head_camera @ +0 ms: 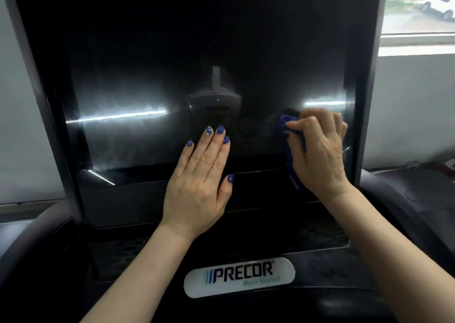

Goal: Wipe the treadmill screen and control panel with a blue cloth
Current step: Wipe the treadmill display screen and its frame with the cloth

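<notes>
Head view. I see the treadmill screen (pixel 197 51) filling most of the frame, dark and glossy, with streaky light glare across its lower half.

My right hand (pixel 320 148) is at the lower right of the screen, fingers curled and bunched around the blue cloth (pixel 286 120), which it holds against the glass. Only a small wad of the cloth shows past the fingertips, and a strip hangs down under the palm; the rest is hidden by the hand.

My left hand (pixel 202 175) lies flat at the lower centre of the screen, fingers straight and close together, thumb set slightly apart. Fingertips are on the glass; the heel of the hand appears to sit over the ledge below, though contact there is hard to judge.

Below the screen is the dark control panel (pixel 270 226), and nearer to me a white logo plate (pixel 238 277) reading PRECOR. A window (pixel 418 7) shows at upper right.
</notes>
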Demonstrator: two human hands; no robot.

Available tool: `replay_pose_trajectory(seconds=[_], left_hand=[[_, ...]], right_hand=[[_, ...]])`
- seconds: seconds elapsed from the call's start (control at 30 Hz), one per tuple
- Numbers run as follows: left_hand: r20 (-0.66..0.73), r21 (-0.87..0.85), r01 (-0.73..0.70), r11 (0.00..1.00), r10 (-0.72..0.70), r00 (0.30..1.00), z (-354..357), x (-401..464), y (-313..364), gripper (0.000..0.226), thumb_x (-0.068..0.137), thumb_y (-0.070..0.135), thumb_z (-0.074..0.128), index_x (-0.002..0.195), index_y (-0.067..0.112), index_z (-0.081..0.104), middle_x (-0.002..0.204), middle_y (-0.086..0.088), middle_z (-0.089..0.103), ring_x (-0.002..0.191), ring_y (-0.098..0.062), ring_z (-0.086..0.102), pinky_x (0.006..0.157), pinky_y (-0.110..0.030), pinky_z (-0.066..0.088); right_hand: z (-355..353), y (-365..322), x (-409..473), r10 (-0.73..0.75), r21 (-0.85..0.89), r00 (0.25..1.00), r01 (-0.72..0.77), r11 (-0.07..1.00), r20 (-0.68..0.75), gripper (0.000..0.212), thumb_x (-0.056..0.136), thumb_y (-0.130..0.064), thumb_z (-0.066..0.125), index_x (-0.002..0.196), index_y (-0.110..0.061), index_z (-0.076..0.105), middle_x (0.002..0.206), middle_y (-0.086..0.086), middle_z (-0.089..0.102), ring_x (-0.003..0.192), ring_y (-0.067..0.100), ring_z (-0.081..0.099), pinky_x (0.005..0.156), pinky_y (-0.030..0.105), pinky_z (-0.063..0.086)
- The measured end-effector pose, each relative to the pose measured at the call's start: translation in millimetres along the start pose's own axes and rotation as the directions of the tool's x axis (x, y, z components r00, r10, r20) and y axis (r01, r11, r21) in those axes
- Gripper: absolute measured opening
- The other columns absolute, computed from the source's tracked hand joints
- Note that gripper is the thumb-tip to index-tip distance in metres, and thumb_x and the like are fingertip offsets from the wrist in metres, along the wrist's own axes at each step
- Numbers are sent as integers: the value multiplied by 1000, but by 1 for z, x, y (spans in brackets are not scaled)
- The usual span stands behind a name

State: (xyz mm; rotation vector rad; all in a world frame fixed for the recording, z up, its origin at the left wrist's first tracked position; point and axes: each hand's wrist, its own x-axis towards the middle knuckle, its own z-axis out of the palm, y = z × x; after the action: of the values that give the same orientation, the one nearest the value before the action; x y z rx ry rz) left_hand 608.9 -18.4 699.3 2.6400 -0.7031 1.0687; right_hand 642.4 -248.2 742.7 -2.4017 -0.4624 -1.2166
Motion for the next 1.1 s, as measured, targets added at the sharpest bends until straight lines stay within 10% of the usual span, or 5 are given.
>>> replay_pose_trajectory(seconds=[1.1], left_hand=[[20, 58, -21, 998, 20, 1000, 16, 11, 27, 54, 104, 25, 41, 152, 2, 35, 162, -13, 27, 152, -25, 23, 125, -44, 16]], right_hand=[[-11, 27, -20, 134, -38, 987, -138, 990, -90, 14, 95, -17, 56, 93, -7, 65, 106, 14, 61, 99, 23, 44, 87, 30, 25]])
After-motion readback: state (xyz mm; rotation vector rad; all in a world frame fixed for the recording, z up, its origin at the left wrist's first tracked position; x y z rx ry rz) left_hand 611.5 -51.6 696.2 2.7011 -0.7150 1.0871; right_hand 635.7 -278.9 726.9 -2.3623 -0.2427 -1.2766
